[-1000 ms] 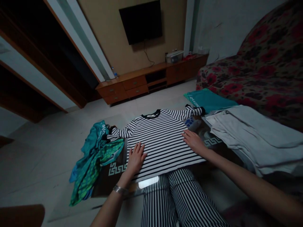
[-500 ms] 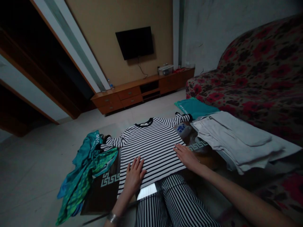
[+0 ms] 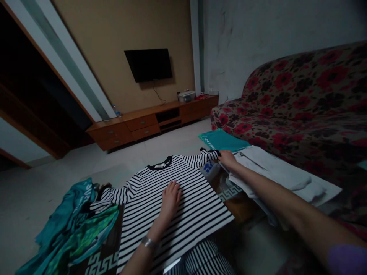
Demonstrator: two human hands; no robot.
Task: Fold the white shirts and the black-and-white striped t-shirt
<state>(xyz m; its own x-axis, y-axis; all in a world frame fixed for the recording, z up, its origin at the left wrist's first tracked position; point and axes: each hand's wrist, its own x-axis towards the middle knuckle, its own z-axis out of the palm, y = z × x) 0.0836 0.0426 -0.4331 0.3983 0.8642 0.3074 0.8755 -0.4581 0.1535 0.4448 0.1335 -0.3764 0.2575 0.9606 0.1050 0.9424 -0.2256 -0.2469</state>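
A black-and-white striped long-sleeved shirt [image 3: 169, 206] lies spread out on a low dark table [image 3: 107, 259], its collar pointing away from me. My left hand [image 3: 171, 196] rests flat on the middle of the shirt, fingers stretched out. At the end of the right sleeve, my right hand [image 3: 227, 158] has its fingers closed on the dark cuff. The other sleeve reaches over a heap of teal and green clothes [image 3: 77, 225] on the left. Just beyond my right forearm lie folded white clothes [image 3: 272, 164].
A teal folded garment [image 3: 226, 140] lies behind the white clothes. The flowered sofa [image 3: 304, 88] stands at the right. Against the far wall is a wooden cabinet [image 3: 143, 126] under a television [image 3: 149, 65]. Something blue and white in clear plastic [image 3: 209, 170] sits below the right sleeve.
My right hand has moved from the shirt's lower right edge up to the right cuff and closed on it. The left hand has slid toward the shirt's middle. The view has shifted right.
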